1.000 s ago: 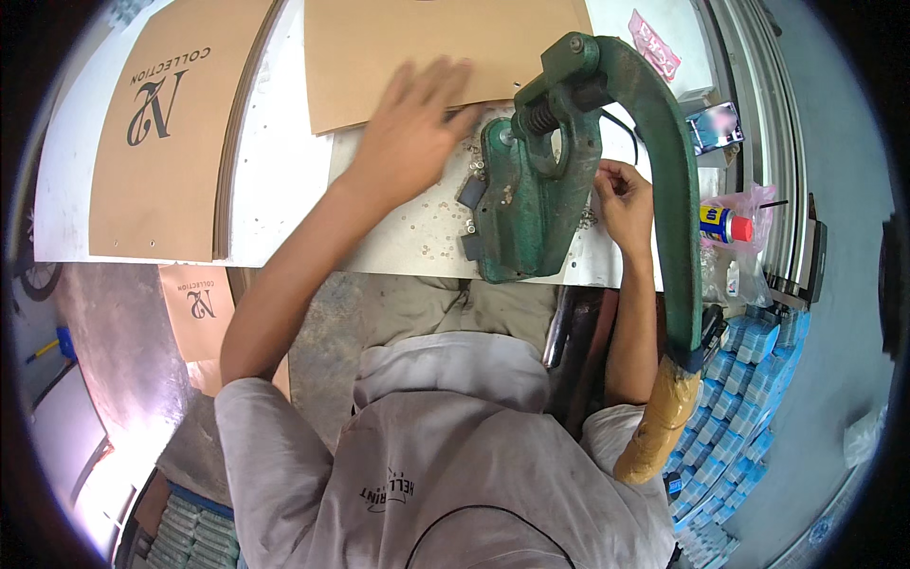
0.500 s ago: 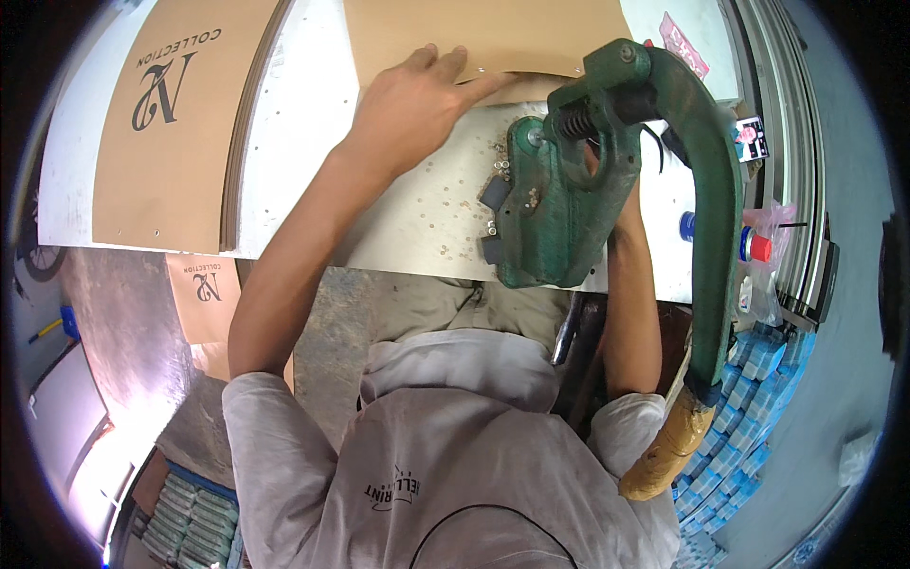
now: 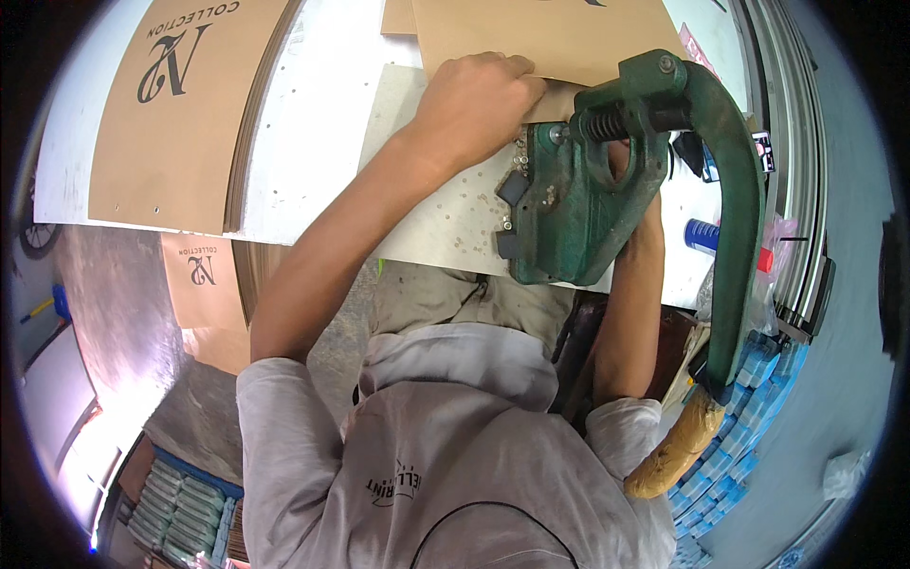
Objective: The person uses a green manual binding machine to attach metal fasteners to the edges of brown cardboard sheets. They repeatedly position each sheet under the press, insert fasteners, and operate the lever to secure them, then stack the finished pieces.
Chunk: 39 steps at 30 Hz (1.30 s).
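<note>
A brown paper bag (image 3: 569,38) lies at the far side of the white table, its near edge by the green hand press (image 3: 592,204). My left hand (image 3: 482,102) is closed on that edge, fingers curled at the opening left of the press head. My right hand (image 3: 619,159) is behind the press; only a bit of skin shows through its gap, so its fingers are hidden. Small metal eyelets (image 3: 520,161) lie along the press's left side, next to two dark blocks (image 3: 513,188).
A stack of printed brown bags (image 3: 171,133) lies at the left. The press's long lever (image 3: 739,218), with a tape-wrapped handle (image 3: 678,446), arches down at the right. A blue can (image 3: 701,236) lies beyond it. More brown bags (image 3: 204,284) stand below the table's left edge.
My left hand has gone from fingers stretched along the bag's edge to curled on it. The bag has shifted right and turned slightly; another brown piece shows behind it. The whole view has shifted a little.
</note>
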Motion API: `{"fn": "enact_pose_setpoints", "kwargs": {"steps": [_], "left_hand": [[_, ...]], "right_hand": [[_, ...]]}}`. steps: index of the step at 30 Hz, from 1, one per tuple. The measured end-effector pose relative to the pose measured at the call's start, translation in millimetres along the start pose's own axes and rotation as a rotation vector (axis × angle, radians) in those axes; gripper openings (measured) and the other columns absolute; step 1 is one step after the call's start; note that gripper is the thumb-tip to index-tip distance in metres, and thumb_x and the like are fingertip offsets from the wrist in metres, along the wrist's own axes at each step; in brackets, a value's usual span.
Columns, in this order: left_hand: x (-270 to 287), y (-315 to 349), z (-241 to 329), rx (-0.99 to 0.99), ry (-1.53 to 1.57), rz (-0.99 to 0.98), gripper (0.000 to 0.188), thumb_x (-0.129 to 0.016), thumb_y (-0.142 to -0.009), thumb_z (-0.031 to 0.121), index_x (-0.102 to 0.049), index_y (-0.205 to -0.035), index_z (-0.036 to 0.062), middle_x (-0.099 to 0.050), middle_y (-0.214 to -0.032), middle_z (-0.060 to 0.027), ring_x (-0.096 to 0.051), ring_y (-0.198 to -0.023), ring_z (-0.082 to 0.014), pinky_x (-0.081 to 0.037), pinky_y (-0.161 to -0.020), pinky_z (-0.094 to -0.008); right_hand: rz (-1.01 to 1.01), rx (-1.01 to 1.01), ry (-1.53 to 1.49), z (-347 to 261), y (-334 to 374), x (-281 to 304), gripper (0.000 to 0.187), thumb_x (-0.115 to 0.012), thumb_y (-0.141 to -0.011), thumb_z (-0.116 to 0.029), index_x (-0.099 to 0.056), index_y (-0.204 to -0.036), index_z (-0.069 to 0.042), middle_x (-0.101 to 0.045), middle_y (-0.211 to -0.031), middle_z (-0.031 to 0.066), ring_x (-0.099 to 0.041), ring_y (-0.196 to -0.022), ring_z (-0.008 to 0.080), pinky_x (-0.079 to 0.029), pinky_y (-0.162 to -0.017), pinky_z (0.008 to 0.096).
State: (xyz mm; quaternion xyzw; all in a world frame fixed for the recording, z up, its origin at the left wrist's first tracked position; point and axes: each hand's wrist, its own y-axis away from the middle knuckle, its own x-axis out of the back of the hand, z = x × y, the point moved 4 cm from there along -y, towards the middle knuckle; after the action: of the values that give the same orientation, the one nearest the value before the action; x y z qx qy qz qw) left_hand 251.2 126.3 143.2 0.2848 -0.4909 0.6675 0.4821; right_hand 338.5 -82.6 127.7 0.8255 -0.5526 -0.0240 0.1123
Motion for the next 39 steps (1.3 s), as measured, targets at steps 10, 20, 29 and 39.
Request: {"fn": "enact_pose_setpoints", "kwargs": {"steps": [10, 20, 29, 39], "left_hand": [[2.6, 10.6, 31.7, 0.038, 0.167, -0.045, 0.024, -0.072, -0.083, 0.012, -0.077, -0.106, 0.0061, -0.069, -0.107, -0.0095, -0.064, -0.099, -0.0320, -0.054, -0.086, -0.0435], [-4.4, 16.1, 28.0, 0.015, 0.158, -0.001, 0.031, -0.084, -0.076, 0.023, -0.078, -0.100, 0.0054, -0.067, -0.108, -0.0078, -0.062, -0.105, -0.0293, -0.050, -0.091, -0.0424], [-4.7, 22.4, 32.7, 0.023, 0.134, 0.037, 0.029, -0.081, -0.078, 0.018, -0.077, -0.105, 0.0066, -0.069, -0.110, -0.0085, -0.064, -0.104, -0.0299, -0.054, -0.088, -0.0414], [54.9, 1.7, -48.7, 0.229, 0.440, 0.641, 0.014, -0.063, -0.096, 0.004, -0.072, -0.104, 0.0008, -0.075, -0.101, -0.0116, -0.072, -0.092, -0.0262, -0.057, -0.078, -0.0359]], "right_hand": [[0.009, 0.031, -0.058, 7.0, 16.7, 6.8, 0.019, -0.072, -0.092, -0.006, -0.072, -0.106, 0.007, -0.075, -0.095, 0.0084, -0.069, -0.079, 0.0150, -0.056, -0.068, 0.0284], [-0.036, 1.144, 0.514, -192.8, 184.9, 70.8, 0.061, -0.046, -0.102, -0.058, -0.068, -0.125, -0.005, -0.055, -0.143, 0.0248, -0.048, -0.138, 0.0429, -0.037, -0.115, 0.0607], [-0.487, 0.873, 0.534, -142.4, 174.0, 24.7, 0.095, -0.039, -0.091, -0.084, -0.051, -0.149, -0.010, -0.032, -0.162, 0.0273, -0.020, -0.153, 0.0484, -0.008, -0.122, 0.0686], [0.183, 0.413, 0.842, -10.6, 50.7, 64.8, 0.031, -0.065, -0.097, -0.012, -0.066, -0.124, 0.003, -0.068, -0.115, 0.0139, -0.066, -0.091, 0.0190, -0.053, -0.082, 0.0342]]}}
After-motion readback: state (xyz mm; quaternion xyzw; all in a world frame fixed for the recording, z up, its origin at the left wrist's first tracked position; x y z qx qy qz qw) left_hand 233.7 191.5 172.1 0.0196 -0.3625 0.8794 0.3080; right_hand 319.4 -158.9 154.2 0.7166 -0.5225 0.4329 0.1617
